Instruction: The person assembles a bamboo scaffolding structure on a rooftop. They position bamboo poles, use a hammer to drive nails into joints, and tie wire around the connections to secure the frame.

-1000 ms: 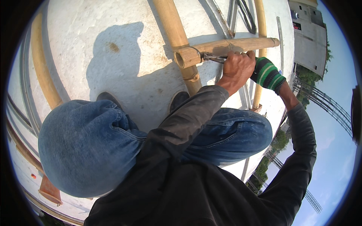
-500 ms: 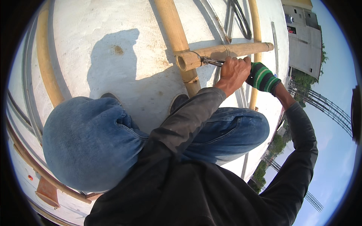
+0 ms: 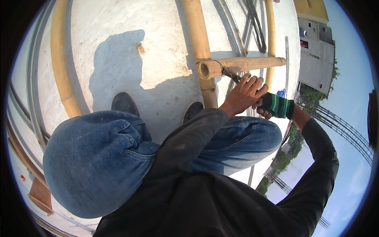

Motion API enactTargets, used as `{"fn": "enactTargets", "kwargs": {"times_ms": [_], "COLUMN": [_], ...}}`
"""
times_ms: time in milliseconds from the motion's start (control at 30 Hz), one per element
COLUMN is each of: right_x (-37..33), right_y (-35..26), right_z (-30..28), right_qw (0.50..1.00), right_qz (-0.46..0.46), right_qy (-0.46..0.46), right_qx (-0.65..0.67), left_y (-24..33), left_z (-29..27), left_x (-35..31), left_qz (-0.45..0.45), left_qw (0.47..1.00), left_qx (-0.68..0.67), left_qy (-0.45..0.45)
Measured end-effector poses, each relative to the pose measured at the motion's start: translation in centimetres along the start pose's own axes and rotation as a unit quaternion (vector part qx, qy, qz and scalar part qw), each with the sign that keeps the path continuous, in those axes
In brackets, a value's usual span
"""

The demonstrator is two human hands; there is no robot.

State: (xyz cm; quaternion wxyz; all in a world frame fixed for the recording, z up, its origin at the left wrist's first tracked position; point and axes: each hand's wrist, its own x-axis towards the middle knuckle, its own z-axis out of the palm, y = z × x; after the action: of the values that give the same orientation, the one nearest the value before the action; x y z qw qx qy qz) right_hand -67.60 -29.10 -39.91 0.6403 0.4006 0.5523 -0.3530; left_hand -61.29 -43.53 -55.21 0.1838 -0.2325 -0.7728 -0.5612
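Note:
A short bamboo pole (image 3: 254,63) lies across a longer bamboo pole (image 3: 194,29), its hollow cut end facing left. A wire loop (image 3: 222,68) goes round the short pole near that end. The metal jaws of the pliers (image 3: 232,75) meet the wire there. My bare left hand (image 3: 245,94) is closed over the handles, its fingers partly hiding them. Against it sits my right hand (image 3: 276,106), in a black and green striped fingerless glove, closed round the handle end. Most of the handles are hidden by both hands.
Another bamboo pole (image 3: 62,59) stretches along the left, and one (image 3: 271,35) lies at the right. Metal bars (image 3: 233,23) and a dark wire bundle (image 3: 256,27) are at the top. The white surface (image 3: 158,47) ends at the right, with a building (image 3: 316,51) beyond.
Both hands have come down and nearer to me, and the pliers slant more steeply. My left fingers look less tightly curled. The whole view has shifted slightly.

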Motion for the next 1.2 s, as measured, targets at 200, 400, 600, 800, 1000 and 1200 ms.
{"fn": "enactTargets", "kwargs": {"times_ms": [200, 400, 600, 800, 1000, 1200], "right_x": [-2.9, -4.1, -3.5, -4.4, -5.6, -2.6], "right_y": [-3.1, -7.4, -7.5, -7.3, -6.6, -6.2], "right_z": [3.1, 2.3, 0.2, 3.0, 8.4, 6.4], "right_qw": [0.942, 0.972, 0.991, 0.941, 0.471, 0.409], "right_qz": [-0.111, -0.051, -0.032, -0.125, -0.190, -0.175], "right_qy": [0.168, 0.063, 0.001, 0.130, 0.386, 0.448], "right_qx": [-0.268, -0.220, -0.130, -0.287, -0.770, -0.775], "left_y": [-1.3, -1.7, -1.9, -2.8, -3.0, -2.9], "left_z": [0.2, 0.1, 0.4, 0.5, 0.5, -0.6], "left_x": [0.6, 0.2, 1.0, 2.4, 4.3, 5.2], "left_qz": [-0.038, -0.027, -0.040, -0.024, -0.106, -0.145], "left_qw": [0.991, 0.994, 0.993, 0.993, 0.991, 0.986], "left_qx": [-0.049, -0.014, -0.011, -0.044, -0.044, -0.078], "left_qy": [0.116, 0.109, 0.110, 0.108, 0.075, -0.009]}}
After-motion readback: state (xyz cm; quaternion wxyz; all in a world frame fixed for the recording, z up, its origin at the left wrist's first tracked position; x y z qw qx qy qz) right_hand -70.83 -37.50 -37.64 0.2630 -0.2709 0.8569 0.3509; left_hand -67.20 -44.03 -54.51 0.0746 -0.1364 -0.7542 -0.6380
